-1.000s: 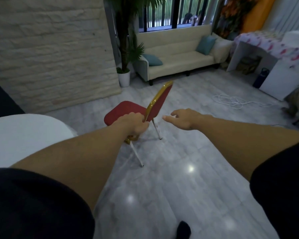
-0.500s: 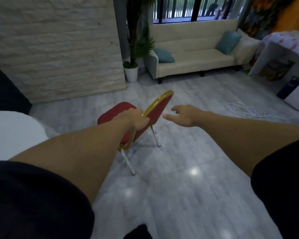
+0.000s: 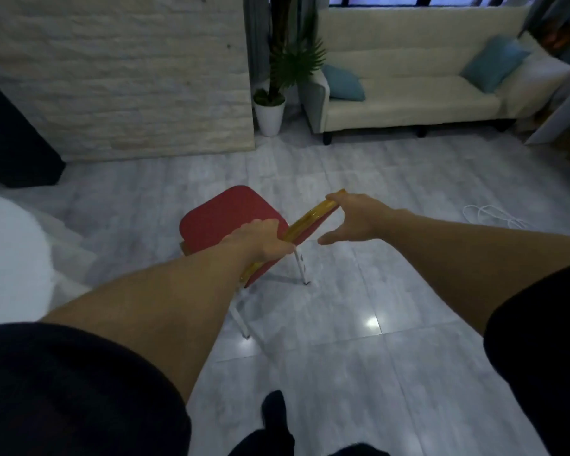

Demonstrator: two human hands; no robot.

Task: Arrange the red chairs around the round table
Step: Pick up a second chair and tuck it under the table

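A red chair with a gold frame and white legs stands on the grey tiled floor in front of me, its backrest nearest me. My left hand grips the left side of the backrest's gold top rail. My right hand rests on the right end of that rail, fingers over it and thumb spread below. The round table, covered in white cloth, shows at the left edge, to the left of the chair.
A cream sofa with blue cushions stands at the back right. A potted plant sits beside a brick wall. A white cable lies coiled on the floor to the right. My foot is below.
My right hand, which hovered open beside the backrest, has come onto the right end of the top rail. The left hand has kept its grip. The view has moved closer.
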